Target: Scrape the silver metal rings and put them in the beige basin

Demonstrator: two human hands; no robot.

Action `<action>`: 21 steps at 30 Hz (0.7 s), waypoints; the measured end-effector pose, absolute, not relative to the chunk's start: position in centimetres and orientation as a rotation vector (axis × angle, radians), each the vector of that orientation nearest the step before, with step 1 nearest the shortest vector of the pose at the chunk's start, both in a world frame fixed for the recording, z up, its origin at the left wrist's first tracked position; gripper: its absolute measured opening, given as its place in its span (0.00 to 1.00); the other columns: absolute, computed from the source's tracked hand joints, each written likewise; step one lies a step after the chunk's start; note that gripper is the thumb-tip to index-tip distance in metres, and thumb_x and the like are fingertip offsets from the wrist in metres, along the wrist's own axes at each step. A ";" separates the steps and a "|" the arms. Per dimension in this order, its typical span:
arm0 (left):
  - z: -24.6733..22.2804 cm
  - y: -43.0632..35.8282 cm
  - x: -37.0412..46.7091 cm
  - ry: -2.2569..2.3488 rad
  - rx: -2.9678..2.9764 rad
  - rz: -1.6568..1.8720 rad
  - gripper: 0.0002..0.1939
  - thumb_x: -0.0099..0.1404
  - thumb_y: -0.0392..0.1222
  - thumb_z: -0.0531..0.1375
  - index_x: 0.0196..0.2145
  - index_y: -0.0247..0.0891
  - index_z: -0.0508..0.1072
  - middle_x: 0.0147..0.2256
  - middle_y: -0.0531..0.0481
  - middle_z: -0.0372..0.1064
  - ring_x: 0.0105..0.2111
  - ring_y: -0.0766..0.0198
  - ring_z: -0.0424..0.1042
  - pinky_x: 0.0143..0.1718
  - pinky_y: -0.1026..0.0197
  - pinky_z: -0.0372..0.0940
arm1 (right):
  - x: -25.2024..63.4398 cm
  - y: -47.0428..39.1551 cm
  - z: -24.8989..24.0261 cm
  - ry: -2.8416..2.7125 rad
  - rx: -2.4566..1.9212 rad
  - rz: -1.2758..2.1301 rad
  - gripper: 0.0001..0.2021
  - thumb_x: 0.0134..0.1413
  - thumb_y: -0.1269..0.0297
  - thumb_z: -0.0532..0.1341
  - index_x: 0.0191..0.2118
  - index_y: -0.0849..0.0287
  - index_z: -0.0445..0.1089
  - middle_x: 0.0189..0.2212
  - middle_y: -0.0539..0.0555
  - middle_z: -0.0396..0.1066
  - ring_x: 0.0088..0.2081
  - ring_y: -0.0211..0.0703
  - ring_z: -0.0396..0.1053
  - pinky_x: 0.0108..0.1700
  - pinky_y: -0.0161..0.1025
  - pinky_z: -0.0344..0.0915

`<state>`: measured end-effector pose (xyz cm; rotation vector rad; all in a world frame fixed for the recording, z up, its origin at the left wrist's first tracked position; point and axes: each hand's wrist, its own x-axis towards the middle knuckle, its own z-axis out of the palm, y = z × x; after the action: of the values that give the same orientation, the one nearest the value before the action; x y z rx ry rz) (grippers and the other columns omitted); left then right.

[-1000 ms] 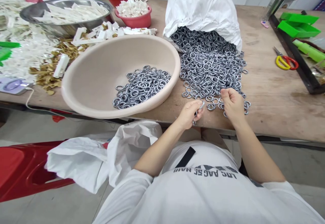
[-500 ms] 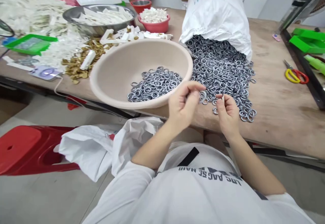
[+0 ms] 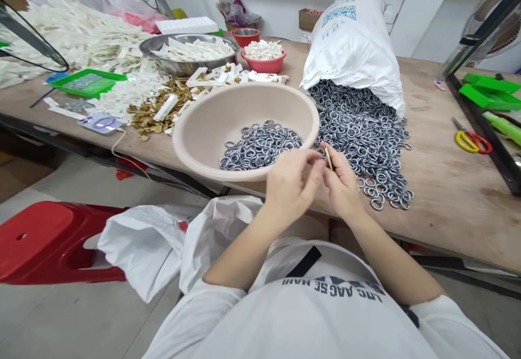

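Observation:
My left hand (image 3: 291, 183) and my right hand (image 3: 342, 185) are raised together just in front of the table edge, fingertips meeting. Between them they pinch a small metal ring (image 3: 328, 158), seen edge-on. A beige plastic basin (image 3: 203, 131) to the left holds a heap of grey metal rings (image 3: 260, 145). To the right, a large pile of the same rings (image 3: 362, 131) spills onto the wooden table (image 3: 443, 174) from a white woven sack (image 3: 352, 50) lying on its side.
White plastic strips fill a steel bowl (image 3: 191, 55) and a red bowl (image 3: 264, 58) at the back; loose white and brass-coloured parts lie left. Scissors (image 3: 470, 139) and green trays (image 3: 490, 90) are right. A red stool (image 3: 49, 239) and a white bag (image 3: 146, 245) sit below.
Both hands lifted off the ring pile and came together in front of me with a ring pinched between them. The view swung left and upward.

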<state>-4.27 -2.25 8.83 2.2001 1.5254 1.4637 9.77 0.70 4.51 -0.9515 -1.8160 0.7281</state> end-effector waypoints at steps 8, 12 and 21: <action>2.7 -2.1 -0.2 1.276 1.796 1.417 0.08 0.71 0.44 0.52 0.34 0.40 0.64 0.31 0.52 0.64 0.30 0.64 0.64 0.35 0.61 0.57 | 12.9 -2.6 2.1 -1.851 -0.981 0.595 0.33 0.68 0.67 0.52 0.72 0.39 0.41 0.49 0.57 0.60 0.52 0.48 0.64 0.56 0.52 0.67; 0.2 -2.6 0.9 1.160 1.798 1.396 0.05 0.69 0.42 0.53 0.36 0.40 0.66 0.32 0.50 0.67 0.32 0.63 0.66 0.37 0.61 0.59 | 14.7 -4.1 0.9 -1.874 -0.992 0.554 0.34 0.66 0.70 0.54 0.71 0.37 0.44 0.48 0.56 0.62 0.51 0.48 0.65 0.54 0.50 0.67; -5.9 -9.7 -7.0 1.360 1.441 1.513 0.11 0.65 0.51 0.54 0.38 0.41 0.62 0.28 0.50 0.71 0.27 0.62 0.70 0.35 0.58 0.65 | 23.8 -10.9 -6.0 -2.172 -1.167 0.797 0.08 0.63 0.65 0.58 0.43 0.50 0.74 0.37 0.55 0.73 0.40 0.48 0.71 0.43 0.47 0.70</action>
<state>-6.97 -9.69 -5.87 1.4413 1.3600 1.5125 23.79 -10.95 -6.00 -1.1669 -2.1717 0.7971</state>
